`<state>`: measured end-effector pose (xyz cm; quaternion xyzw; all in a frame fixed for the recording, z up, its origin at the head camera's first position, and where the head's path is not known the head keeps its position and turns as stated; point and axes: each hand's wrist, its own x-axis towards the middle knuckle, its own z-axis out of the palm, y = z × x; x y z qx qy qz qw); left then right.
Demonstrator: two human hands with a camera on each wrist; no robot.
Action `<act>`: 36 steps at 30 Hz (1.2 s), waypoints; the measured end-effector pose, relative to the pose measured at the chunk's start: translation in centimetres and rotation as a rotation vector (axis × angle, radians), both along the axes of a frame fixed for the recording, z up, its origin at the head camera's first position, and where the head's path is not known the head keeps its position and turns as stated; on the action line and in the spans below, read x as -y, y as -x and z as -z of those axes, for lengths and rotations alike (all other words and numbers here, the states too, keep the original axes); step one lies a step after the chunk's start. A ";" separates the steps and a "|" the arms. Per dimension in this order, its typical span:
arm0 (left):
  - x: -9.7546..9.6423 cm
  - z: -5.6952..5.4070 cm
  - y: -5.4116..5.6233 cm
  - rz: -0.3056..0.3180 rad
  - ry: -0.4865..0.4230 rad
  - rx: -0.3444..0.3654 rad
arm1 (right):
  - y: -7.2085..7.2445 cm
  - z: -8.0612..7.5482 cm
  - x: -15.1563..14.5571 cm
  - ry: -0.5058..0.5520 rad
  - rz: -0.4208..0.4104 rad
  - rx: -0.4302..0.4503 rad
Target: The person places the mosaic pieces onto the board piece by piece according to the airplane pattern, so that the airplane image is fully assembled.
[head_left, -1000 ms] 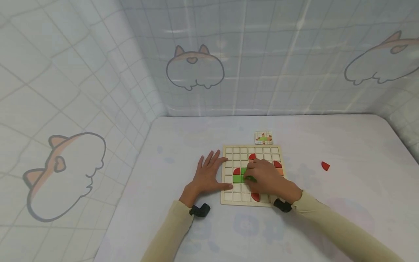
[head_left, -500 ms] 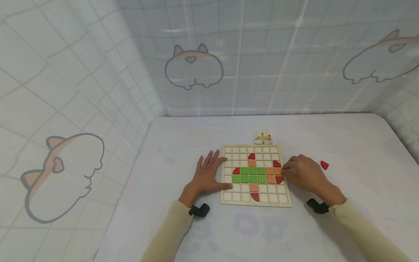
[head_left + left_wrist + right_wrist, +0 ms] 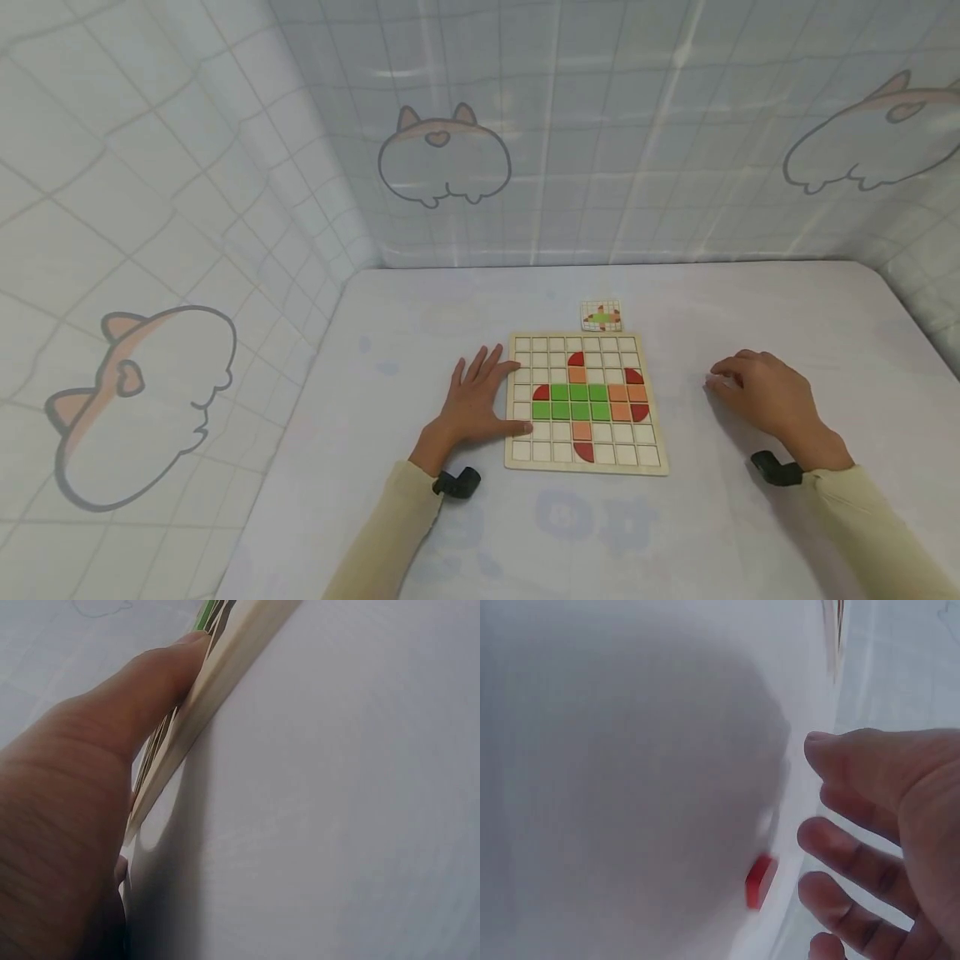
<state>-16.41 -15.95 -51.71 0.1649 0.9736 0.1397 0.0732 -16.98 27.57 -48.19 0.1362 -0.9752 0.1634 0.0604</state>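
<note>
A square wooden grid board (image 3: 542, 452) lies on the white table, with green squares (image 3: 580, 401), orange squares (image 3: 620, 402) and red quarter-round pieces (image 3: 584, 452) set in its cells. My left hand (image 3: 474, 407) rests spread at its left side; thumb and index fingertip touch the board's border, and the left wrist view shows the thumb over its edge. Well right of the board, my right hand (image 3: 768, 398) hovers with loosely bent fingers. A loose red piece (image 3: 760, 882) lies on the table near those fingers, apart from them; in the head view the hand hides it.
Just beyond the board's far edge lies a small pattern card (image 3: 591, 307) showing a similar coloured figure. A pale curtain (image 3: 600, 167) printed with cartoon animals hangs behind the table and at its sides.
My right hand has moved from over the board's middle rightward, past its right edge, to above the loose red piece. More of the board shows now. The left hand has stayed still.
</note>
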 end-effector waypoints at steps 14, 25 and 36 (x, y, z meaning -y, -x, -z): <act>0.0 -0.2 -0.1 0.021 -0.026 -0.028 | -0.1 0.5 -2.2 0.101 0.077 0.037; 0.2 -0.5 -0.1 0.032 -0.019 -0.020 | 0.4 0.2 -1.2 0.198 0.025 0.118; 0.1 -1.0 -0.2 0.032 -0.037 -0.017 | 1.5 -1.0 4.9 0.349 -0.026 0.171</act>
